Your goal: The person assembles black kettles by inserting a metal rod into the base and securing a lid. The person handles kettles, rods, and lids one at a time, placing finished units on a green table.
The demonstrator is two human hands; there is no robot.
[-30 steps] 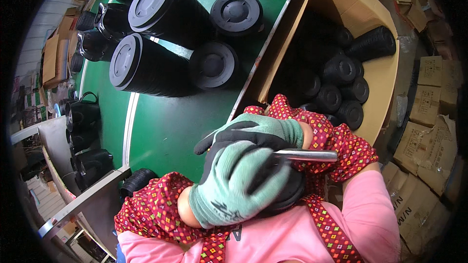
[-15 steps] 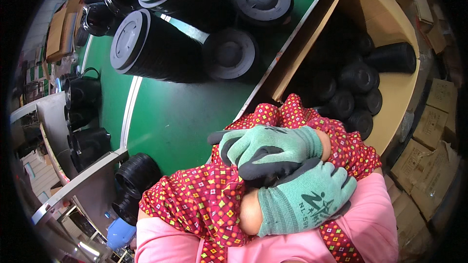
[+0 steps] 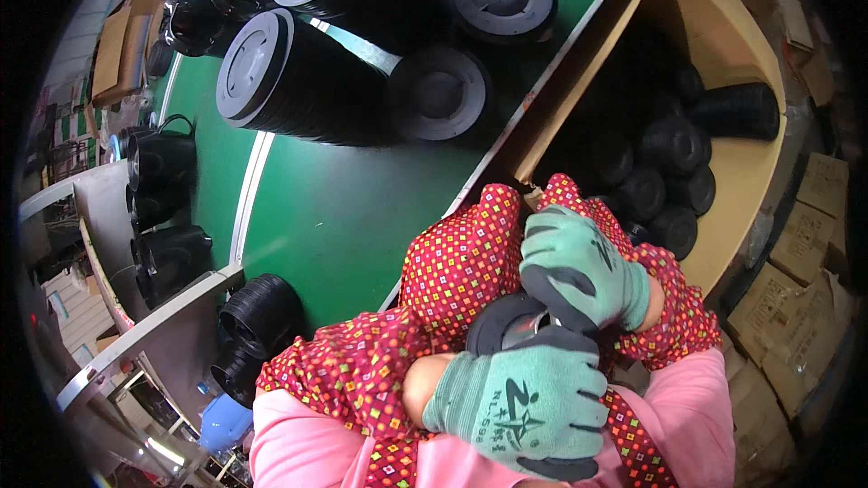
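green-gloved left hand [image 3: 524, 402] and right hand [image 3: 583, 271] curl at a black disc [image 3: 494, 325], grip too hidden to tell.

This is looking like a factory workshop where black parts are being kept in bulk. A green desk [image 3: 334, 208] is stretching past the person, and tall stacks [image 3: 330, 95] of matching round black pieces are standing on it. Right beside it, a large open carton [image 3: 741, 167] is holding many more dark round pieces [image 3: 674, 145]. Glossy black vessels [image 3: 169, 258] are standing off to the left, and cardboard boxes [image 3: 791, 248] are lining the far right. The person's left hand [image 3: 520, 402] and right hand [image 3: 583, 271] are wearing green work gloves [image 3: 547, 389], while patterned oversleeves [image 3: 348, 370] are covering the forearms.
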